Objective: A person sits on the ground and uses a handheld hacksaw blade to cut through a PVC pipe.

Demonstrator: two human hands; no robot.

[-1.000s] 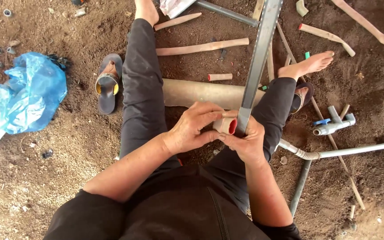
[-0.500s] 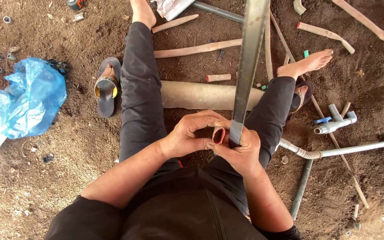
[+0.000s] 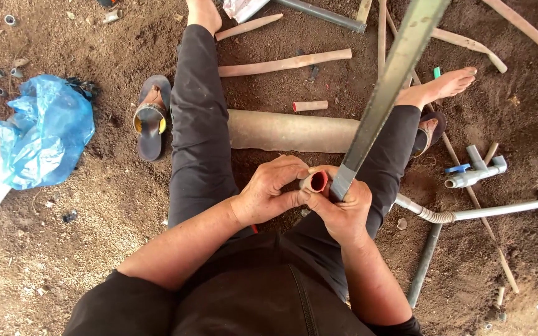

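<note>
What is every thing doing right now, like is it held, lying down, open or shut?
left hand: wrapped around the short pipe piece
right hand: gripping the long metal strip and touching the pipe piece
short pipe piece: held, open red end facing up
long metal strip: held, slanting up and away
wide pipe: lying flat under the legs
sandal: off the foot, on the dirt
blue bag: crumpled on the ground

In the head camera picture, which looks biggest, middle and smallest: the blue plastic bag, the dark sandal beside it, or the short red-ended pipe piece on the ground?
1. Crumpled blue plastic bag
2. Dark sandal
3. Short red-ended pipe piece
</note>
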